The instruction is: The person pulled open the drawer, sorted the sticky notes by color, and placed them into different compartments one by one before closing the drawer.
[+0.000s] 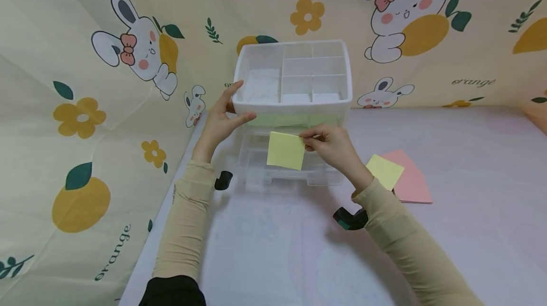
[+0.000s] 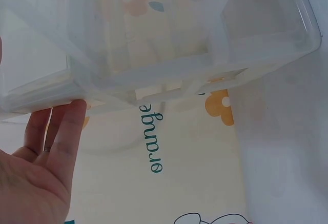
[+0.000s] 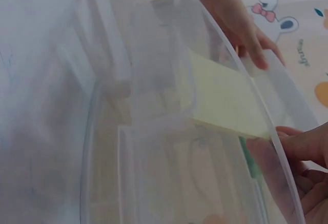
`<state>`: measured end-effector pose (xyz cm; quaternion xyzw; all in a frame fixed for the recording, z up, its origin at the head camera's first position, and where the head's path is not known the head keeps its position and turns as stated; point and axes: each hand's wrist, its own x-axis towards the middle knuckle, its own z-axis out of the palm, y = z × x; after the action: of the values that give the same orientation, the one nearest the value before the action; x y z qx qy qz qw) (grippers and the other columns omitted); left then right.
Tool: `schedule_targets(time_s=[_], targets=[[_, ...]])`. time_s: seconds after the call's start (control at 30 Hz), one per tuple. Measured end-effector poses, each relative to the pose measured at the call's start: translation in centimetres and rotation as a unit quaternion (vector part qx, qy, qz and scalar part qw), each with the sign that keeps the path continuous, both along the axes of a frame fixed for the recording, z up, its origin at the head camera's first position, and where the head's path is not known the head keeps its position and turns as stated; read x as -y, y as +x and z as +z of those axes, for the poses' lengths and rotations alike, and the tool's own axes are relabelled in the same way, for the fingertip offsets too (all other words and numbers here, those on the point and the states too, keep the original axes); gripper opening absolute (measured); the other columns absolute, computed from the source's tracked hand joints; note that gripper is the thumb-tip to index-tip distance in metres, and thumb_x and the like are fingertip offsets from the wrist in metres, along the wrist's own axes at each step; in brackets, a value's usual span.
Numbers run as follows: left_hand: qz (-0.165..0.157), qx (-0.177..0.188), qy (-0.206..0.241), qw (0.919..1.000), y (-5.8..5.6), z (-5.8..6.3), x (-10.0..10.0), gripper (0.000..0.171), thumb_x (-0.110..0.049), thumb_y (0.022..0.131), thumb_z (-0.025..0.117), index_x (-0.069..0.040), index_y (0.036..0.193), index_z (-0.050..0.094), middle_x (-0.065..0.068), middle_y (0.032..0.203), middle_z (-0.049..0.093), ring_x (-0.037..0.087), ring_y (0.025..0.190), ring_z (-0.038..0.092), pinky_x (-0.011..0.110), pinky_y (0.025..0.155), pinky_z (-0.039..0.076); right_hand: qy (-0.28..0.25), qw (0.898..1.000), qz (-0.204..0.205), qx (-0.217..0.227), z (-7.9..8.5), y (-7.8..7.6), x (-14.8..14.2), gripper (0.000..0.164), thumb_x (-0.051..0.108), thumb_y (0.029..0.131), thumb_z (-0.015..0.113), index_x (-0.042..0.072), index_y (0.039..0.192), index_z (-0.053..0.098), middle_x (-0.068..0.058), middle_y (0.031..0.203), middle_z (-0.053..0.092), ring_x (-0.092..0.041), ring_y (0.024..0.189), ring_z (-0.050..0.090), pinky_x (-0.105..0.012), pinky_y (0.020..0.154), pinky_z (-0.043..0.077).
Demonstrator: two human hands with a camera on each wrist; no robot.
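A white plastic storage box (image 1: 292, 106) with a divided top tray stands at the back of the table, a clear drawer (image 1: 322, 178) pulled out at its front. My left hand (image 1: 220, 123) grips the box's upper left corner, its thumb on the front and a finger up at the rim. In the left wrist view, fingertips (image 2: 77, 106) touch the translucent wall. Between thumb and fingers, my right hand (image 1: 331, 144) pinches a yellow sticky note (image 1: 285, 150) by its upper right corner, above the drawer. Through clear plastic, the right wrist view shows this note (image 3: 223, 93).
To the right of my right forearm, another yellow sticky note (image 1: 384, 171) overlaps a pink sheet or pad (image 1: 412, 180) on the white table (image 1: 265, 249). A rabbit-and-orange patterned cloth (image 1: 256, 11) rises behind the box and along the left.
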<state>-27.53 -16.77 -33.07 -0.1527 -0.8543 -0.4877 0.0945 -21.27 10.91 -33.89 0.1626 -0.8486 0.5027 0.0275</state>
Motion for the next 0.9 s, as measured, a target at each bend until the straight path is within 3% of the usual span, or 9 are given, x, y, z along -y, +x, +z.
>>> schedule_targets(time_s=[0.47,0.7,0.9], targets=[[0.001,0.001,0.003,1.0,0.1,0.1,-0.1,0.077,-0.038,0.075,0.076,-0.057,0.134,0.031,0.01,0.099,0.056,0.02,0.09,0.053,0.033,0.074,0.045,0.067,0.997,0.017,0.026,-1.2,-0.7,1.8,0.014,0.008,0.088,0.062,0.003,0.097,0.071,-0.013,0.092,0.07,-0.022,0.077,0.069,-0.027,0.066,0.053],[0.002,0.007,0.006,1.0,0.3,0.1,-0.1,0.078,-0.038,0.075,0.076,-0.056,0.135,0.03,0.011,0.102,0.056,0.021,0.091,0.052,0.033,0.075,0.045,0.064,0.997,0.021,0.042,-1.3,-0.9,1.9,0.015,0.009,0.089,0.061,0.002,0.099,0.07,-0.015,0.094,0.07,-0.029,0.082,0.069,-0.028,0.067,0.054],[-0.002,0.006,0.008,0.9999,0.1,0.0,0.0,0.077,-0.039,0.075,0.076,-0.057,0.134,0.03,0.011,0.103,0.057,0.021,0.092,0.053,0.034,0.075,0.046,0.016,0.998,0.015,0.052,-1.3,-0.8,1.7,0.015,0.01,0.09,0.06,0.003,0.101,0.068,-0.015,0.099,0.068,-0.029,0.084,0.068,-0.029,0.072,0.055]])
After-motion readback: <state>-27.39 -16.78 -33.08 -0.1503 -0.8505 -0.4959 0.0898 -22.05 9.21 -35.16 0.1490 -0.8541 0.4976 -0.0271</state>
